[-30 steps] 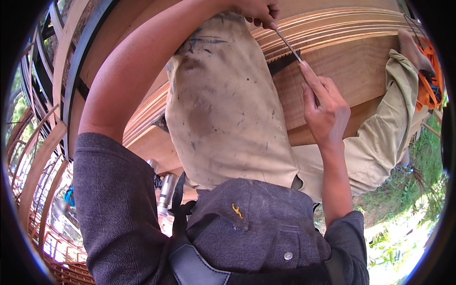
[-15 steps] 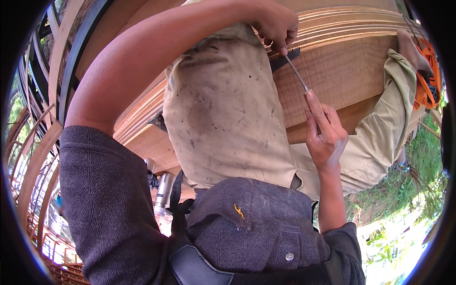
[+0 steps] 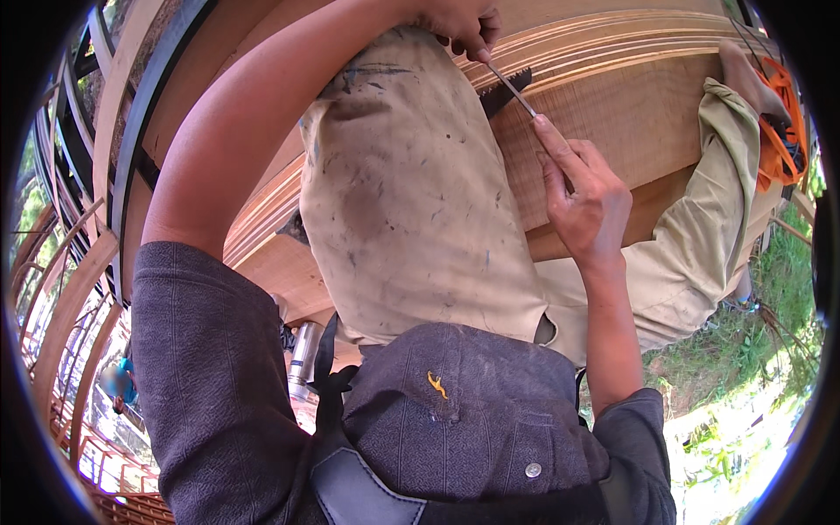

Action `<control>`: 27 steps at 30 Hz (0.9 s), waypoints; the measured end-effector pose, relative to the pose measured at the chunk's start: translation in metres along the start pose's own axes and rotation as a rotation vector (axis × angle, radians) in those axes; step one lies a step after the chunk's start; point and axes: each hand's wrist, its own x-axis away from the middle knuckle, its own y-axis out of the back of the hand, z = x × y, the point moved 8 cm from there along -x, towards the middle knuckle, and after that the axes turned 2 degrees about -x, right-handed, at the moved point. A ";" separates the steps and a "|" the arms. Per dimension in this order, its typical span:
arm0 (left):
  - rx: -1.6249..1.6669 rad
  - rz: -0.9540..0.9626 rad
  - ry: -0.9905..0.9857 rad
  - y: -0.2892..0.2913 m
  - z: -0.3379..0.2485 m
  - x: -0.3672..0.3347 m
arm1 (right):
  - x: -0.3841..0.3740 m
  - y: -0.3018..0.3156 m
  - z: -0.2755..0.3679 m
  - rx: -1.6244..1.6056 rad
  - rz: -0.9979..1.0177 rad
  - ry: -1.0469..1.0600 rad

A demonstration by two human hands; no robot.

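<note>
planks (image 3: pixel 621 114) are backing a blade (image 3: pixel 496 101); at top centre, left fingers (image 3: pixel 476 44) are pinching a rod (image 3: pixel 512 89), right fingers (image 3: pixel 557 142) gripping its lower end.

Sunlit green grass (image 3: pixel 779 284) at right; curved wooden slats (image 3: pixel 68 306) at left.

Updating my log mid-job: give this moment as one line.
Left hand: pinches thin metal rod, far end; right hand: grips near end; dark toothed blade: crossed by rod; tan trouser leg: beside blade
</note>
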 end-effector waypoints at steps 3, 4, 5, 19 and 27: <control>0.085 -0.005 0.014 -0.005 -0.012 0.003 | 0.014 0.010 -0.010 -0.070 -0.050 0.011; 0.116 -0.008 0.015 -0.003 -0.019 0.001 | 0.020 0.016 -0.015 -0.081 -0.088 -0.011; 0.122 0.022 0.028 -0.005 -0.025 -0.002 | 0.027 0.023 -0.021 -0.091 -0.127 -0.035; 0.003 -0.001 0.022 -0.028 -0.074 -0.013 | 0.056 0.034 -0.034 -0.220 -0.257 -0.104; -0.448 -0.002 0.050 -0.025 -0.116 -0.013 | 0.057 0.035 -0.038 -0.240 -0.267 -0.107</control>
